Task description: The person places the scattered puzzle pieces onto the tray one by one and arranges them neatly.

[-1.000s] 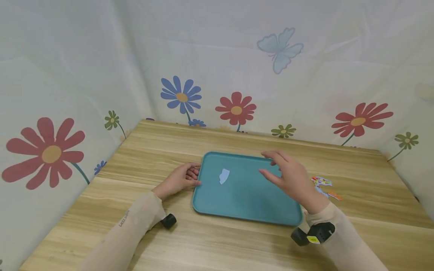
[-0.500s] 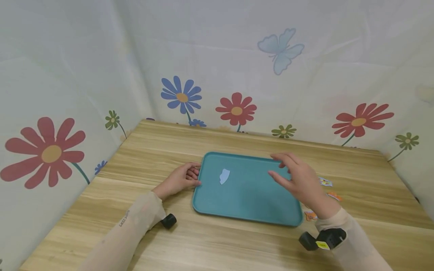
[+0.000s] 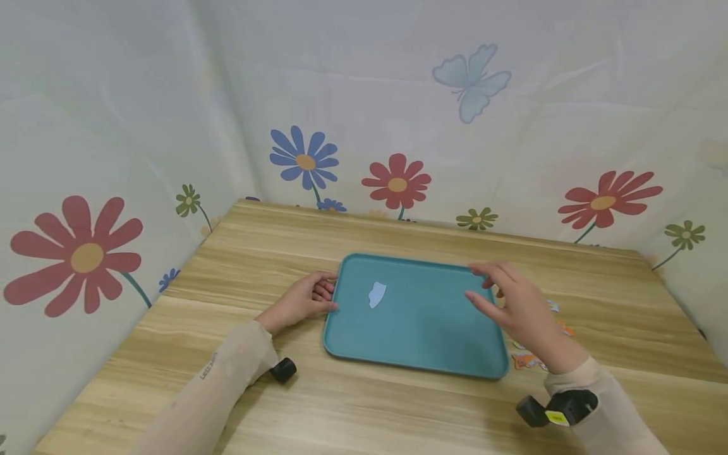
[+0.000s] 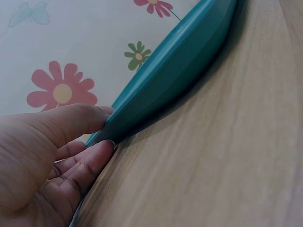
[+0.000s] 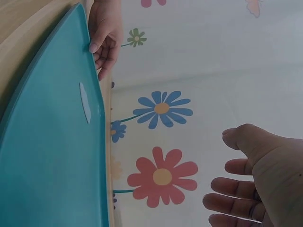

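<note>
A teal rectangular tray [image 3: 421, 322] lies on the table. On its left part rests a small pale blue puzzle piece [image 3: 377, 295] with one wavy edge. My left hand [image 3: 301, 300] holds the tray's left edge; in the left wrist view the thumb [image 4: 85, 120] is on the rim and curled fingers are against its side below. Over the tray's right end hovers my right hand [image 3: 520, 309], fingers spread and slightly bent, nothing in them. Beyond the tray's right side lie colourful puzzle pieces [image 3: 523, 361], partly hidden by the right hand and wrist.
The tray sits on a wood-grain table [image 3: 273, 246]. A pale curtain [image 3: 364, 82] printed with flowers and a butterfly closes off the back and sides. Each wrist wears a black camera, such as the one on the left wrist [image 3: 283, 371].
My right hand has moved right and slightly toward me, from over the tray to its right edge, covering some pieces and uncovering an orange one. The left hand, tray and pale blue piece stay put.
</note>
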Demonstrator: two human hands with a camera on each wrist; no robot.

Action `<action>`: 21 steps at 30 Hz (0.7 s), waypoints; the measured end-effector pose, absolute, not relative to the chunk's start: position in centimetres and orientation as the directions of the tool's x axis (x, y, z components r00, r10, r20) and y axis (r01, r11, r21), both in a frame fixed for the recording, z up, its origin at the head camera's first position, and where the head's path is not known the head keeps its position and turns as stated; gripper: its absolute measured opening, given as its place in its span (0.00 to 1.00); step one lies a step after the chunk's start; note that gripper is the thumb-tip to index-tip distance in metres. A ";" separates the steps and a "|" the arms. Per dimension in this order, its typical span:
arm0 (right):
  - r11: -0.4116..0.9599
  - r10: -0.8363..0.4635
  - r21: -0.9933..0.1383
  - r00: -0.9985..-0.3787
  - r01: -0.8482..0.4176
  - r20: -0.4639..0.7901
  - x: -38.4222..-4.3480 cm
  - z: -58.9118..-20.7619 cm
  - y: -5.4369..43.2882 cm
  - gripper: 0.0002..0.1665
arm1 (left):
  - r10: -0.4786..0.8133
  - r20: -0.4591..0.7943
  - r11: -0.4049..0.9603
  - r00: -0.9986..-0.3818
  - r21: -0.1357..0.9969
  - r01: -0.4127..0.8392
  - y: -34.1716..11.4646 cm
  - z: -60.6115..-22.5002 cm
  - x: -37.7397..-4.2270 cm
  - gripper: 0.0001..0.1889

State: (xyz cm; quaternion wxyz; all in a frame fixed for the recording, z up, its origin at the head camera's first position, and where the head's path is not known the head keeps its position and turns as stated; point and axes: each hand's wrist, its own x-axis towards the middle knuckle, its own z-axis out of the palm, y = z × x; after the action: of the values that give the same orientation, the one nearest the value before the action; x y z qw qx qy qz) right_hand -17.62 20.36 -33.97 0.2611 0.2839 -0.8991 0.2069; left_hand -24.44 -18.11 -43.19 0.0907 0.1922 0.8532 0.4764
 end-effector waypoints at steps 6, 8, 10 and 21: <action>0.749 -0.401 -0.250 -0.720 -0.613 0.566 -17.4 -34.3 21.1 0.27 | 0.405 0.023 0.475 -0.914 0.849 0.232 -18.1 -43.1 -24.3 0.33; 0.746 -0.404 -0.248 -0.716 -0.618 0.569 -17.4 -34.4 21.3 0.27 | 0.401 0.018 0.475 -0.916 0.851 0.225 -18.0 -43.1 -24.3 0.33; 0.743 -0.406 -0.247 -0.713 -0.622 0.572 -17.4 -34.5 21.6 0.28 | 0.399 0.013 0.474 -0.917 0.853 0.219 -18.0 -43.1 -24.3 0.33; 0.761 -0.391 -0.263 -0.742 -0.593 0.544 -17.0 -35.1 23.2 0.28 | 0.397 0.004 0.487 -0.918 0.847 0.214 -17.9 -42.8 -24.3 0.33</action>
State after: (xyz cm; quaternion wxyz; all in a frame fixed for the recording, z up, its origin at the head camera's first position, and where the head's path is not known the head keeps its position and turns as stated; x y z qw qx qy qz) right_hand -17.00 23.20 -35.12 0.2355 0.2708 -0.9083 0.2150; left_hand -24.34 -17.87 -42.77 0.0963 0.1781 0.8568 0.4742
